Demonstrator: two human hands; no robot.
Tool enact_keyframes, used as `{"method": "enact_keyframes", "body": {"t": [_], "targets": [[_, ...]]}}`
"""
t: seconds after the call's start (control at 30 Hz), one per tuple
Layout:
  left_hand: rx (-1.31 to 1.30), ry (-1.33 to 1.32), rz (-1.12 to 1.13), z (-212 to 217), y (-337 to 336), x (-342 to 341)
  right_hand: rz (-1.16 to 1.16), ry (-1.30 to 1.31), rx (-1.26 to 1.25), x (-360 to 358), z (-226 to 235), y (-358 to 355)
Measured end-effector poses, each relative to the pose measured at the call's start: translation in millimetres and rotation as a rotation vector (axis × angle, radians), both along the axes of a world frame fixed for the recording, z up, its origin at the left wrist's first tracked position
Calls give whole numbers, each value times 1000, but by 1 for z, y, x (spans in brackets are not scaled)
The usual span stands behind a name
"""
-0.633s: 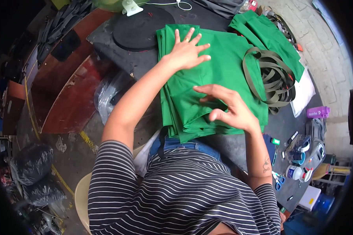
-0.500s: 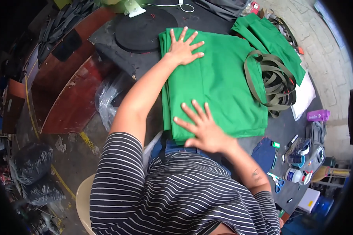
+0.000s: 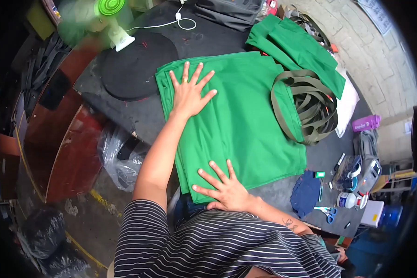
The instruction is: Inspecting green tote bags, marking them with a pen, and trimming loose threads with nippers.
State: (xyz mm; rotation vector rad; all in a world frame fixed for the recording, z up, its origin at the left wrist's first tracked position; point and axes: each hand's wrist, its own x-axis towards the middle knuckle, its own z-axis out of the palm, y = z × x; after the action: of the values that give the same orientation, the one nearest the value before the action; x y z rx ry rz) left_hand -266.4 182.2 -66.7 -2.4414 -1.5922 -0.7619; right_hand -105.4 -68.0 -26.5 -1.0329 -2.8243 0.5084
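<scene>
A stack of folded green fabric (image 3: 245, 111) lies on the dark table in front of me. My left hand (image 3: 190, 95) rests flat on its far left part, fingers spread, a ring on one finger. Near the edge closest to my body, my right hand (image 3: 229, 192) also lies on the cloth with its fingers apart. Soft creases run across the fabric between the two hands. Neither hand grips anything. A loose coil of olive webbing strap (image 3: 310, 104) sits at the stack's right side, partly over the green cloth.
Beyond the stack are a black round roll (image 3: 136, 65), a small green-and-white fan (image 3: 118, 34) and another green cloth piece (image 3: 301, 51). To the right lie blue scissors (image 3: 329, 214), a white bottle (image 3: 347, 200) and dark blue fabric (image 3: 306, 192). Clear plastic (image 3: 120, 157) hangs at the left.
The view has shifted, so the table things appear lower and further left. My right hand, blurred before, is now sharp and flat on the cloth. The left hand stays on the stack's far left.
</scene>
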Motion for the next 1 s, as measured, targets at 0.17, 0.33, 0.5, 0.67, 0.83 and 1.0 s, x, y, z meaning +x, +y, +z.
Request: {"method": "enact_keyframes", "body": {"t": [0.17,0.33,0.5,0.67,0.83,1.0], "targets": [[-47,-90,-65,8,1,-11,6,-13,-32,-2,3,1],[116,-852,-35,54,-57,-42,24,24,-225,3,40,9],[-196,-934,190,49,-172,-54,-198,313,-149,-3,95,62],[-174,-350,32,70,-211,-18,-211,541,68,-39,107,165],[-287,-221,-113,49,-208,6,-99,306,334,-85,61,246],[-367,-249,-143,26,-216,2,-111,-237,499,-107,-13,259]]}}
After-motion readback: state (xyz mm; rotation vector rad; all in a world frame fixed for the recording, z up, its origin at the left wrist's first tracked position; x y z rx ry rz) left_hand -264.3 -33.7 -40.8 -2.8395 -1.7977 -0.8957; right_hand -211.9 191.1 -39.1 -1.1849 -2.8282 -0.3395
